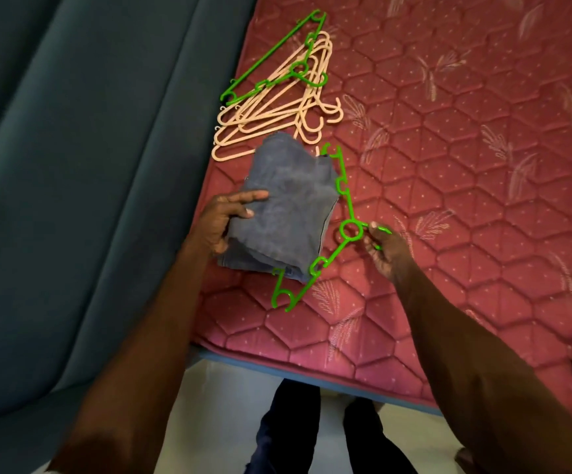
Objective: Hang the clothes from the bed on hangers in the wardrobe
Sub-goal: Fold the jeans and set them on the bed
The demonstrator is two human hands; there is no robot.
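My left hand (223, 217) grips the folded grey-blue cloth garment (288, 206) on the pink quilted mattress (465, 148). My right hand (385, 249) pinches the hook of a bright green plastic hanger (342, 213) beside it (peach plastic hangers (277, 114) piled behind).

Bed: we list a red quilted mattress (448, 165). On it, far left: peach hangers (277, 114), one green hanger (277, 53); nearer, a folded grey garment (288, 206).
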